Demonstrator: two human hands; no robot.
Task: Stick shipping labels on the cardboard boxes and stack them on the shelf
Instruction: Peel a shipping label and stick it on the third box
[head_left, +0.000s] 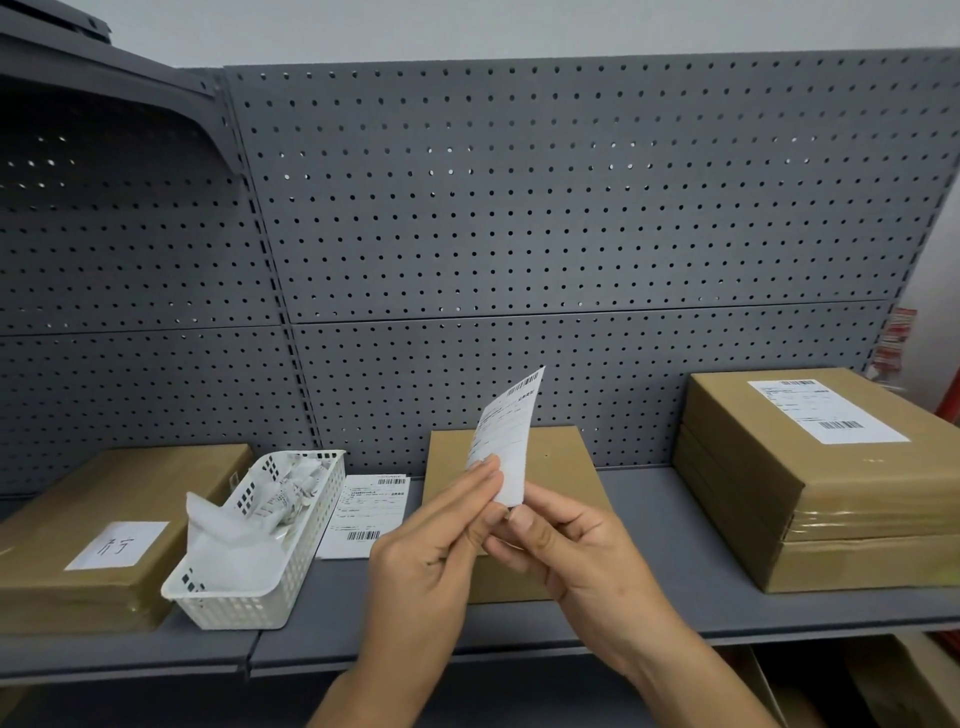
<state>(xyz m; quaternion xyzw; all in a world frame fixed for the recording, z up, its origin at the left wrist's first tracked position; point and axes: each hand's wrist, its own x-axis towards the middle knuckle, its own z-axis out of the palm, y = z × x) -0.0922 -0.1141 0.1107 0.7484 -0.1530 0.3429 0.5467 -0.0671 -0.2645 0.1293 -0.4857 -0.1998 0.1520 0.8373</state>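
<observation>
Fingers of the left hand and right hand pinch a white printed shipping label, upright before the plain brown cardboard box on the grey metal shelf.

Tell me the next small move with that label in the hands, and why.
Probably peel the backing away at the pinched lower corner. The left hand and right hand both pinch the label at its bottom edge, holding it upright in front of the middle box, whose top is bare. The basket holds crumpled white paper that looks like discarded backing.
</observation>
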